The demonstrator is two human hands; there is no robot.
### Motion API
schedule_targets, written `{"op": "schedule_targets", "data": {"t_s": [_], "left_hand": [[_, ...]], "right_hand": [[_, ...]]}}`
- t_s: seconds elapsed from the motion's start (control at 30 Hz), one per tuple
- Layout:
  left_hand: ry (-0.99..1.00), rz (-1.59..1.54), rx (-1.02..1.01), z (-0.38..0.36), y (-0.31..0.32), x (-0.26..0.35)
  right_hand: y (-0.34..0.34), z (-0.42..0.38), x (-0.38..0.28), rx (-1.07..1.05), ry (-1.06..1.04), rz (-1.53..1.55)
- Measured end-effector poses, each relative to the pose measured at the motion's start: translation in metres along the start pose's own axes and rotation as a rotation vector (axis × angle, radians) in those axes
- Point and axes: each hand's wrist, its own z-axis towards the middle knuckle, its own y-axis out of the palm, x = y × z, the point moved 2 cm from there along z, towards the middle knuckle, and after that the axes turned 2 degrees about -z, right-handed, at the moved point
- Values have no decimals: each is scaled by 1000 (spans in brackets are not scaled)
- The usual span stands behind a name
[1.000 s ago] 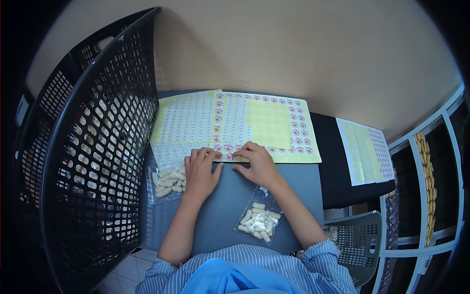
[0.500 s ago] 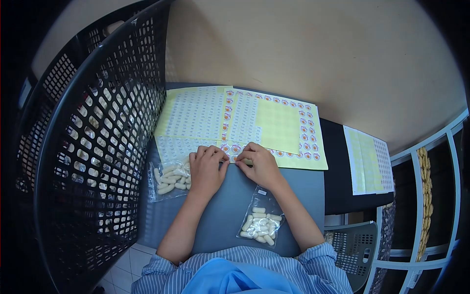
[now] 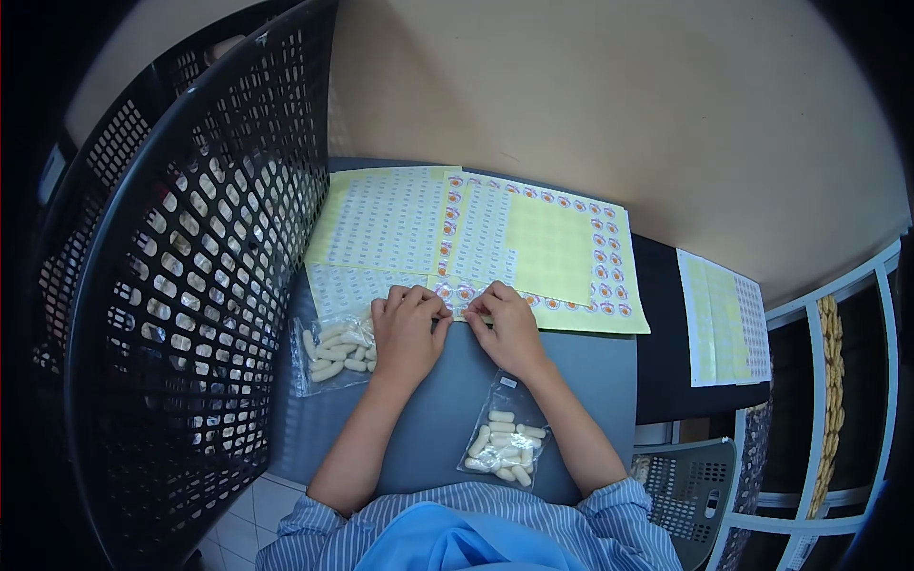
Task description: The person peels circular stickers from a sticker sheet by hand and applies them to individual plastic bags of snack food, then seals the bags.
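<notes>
My left hand (image 3: 409, 331) rests at the lower edge of the sticker sheets, thumb and forefinger near each other. My right hand (image 3: 507, 328) is just to its right, fingers bent together at the same edge. What either hand pinches is too small to make out. Under and behind them lie a yellow sheet with round orange stickers (image 3: 609, 255) and sheets of small printed labels (image 3: 386, 219). A clear bag of white capsule-shaped pieces (image 3: 333, 347) lies beside my left hand. Another such bag (image 3: 505, 447) lies below my right hand, with a small label at its top.
A tall black perforated basket (image 3: 200, 257) stands at the left. More sticker sheets (image 3: 724, 319) lie on a black surface at the right. A grey perforated basket (image 3: 685, 495) is low at the right, beside a white-framed rack (image 3: 809, 400). A beige wall (image 3: 590, 105) rises behind.
My hands have moved slightly apart at the sheet's edge. The whole view has shifted a little, with the sheets appearing slightly farther right.
</notes>
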Motion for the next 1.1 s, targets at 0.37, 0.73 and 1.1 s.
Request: {"op": "schedule_targets", "data": {"t_s": [0.37,0.73,1.1], "left_hand": [[-13,-4,-14,1,-1,0],[-7,3,-8,2,-1,1],[-3,14,0,1,-1,1]], "right_hand": [[3,-1,2,73,94,103],[1,0,3,85,162,218],[0,1,3,133,187,258]]}}
